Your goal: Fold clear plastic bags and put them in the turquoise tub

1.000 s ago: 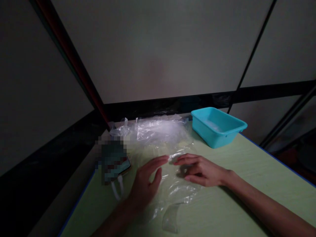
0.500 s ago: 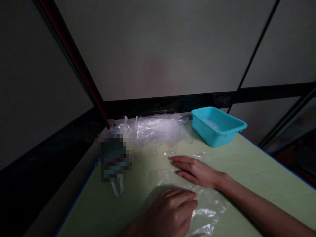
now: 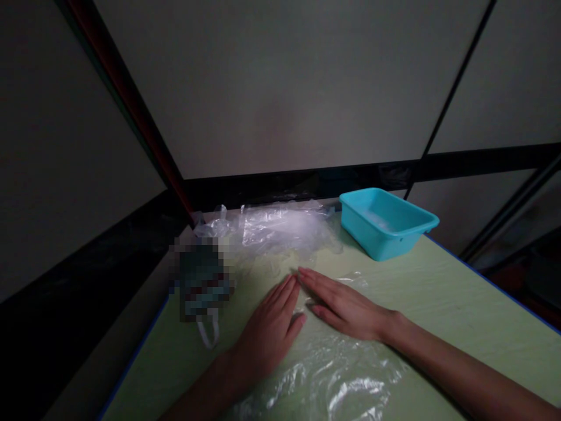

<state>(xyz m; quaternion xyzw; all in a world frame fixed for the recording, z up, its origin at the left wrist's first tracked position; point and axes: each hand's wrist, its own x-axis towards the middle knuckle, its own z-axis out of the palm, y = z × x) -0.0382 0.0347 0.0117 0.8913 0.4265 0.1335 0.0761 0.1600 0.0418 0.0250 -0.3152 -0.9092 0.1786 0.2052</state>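
A clear, crinkled plastic bag lies spread on the pale green table. My left hand rests flat on its left upper part, fingers stretched out and pointing away from me. Flat on the upper right of the plastic is my right hand, its fingers extended toward the left. The fingertips of both hands come close together near the plastic's far edge; whether they touch is hard to tell. Neither hand grips anything.
Behind my hands lies a heap of clear plastic bags. A turquoise basin stands at the back right. At the left is a blurred-out dark item with a white loop. Pale panels rise behind the table.
My left hand has moved forward from the near part of the plastic and its bent fingers have straightened. My right fingertips have shifted slightly forward. More of the near plastic shows.
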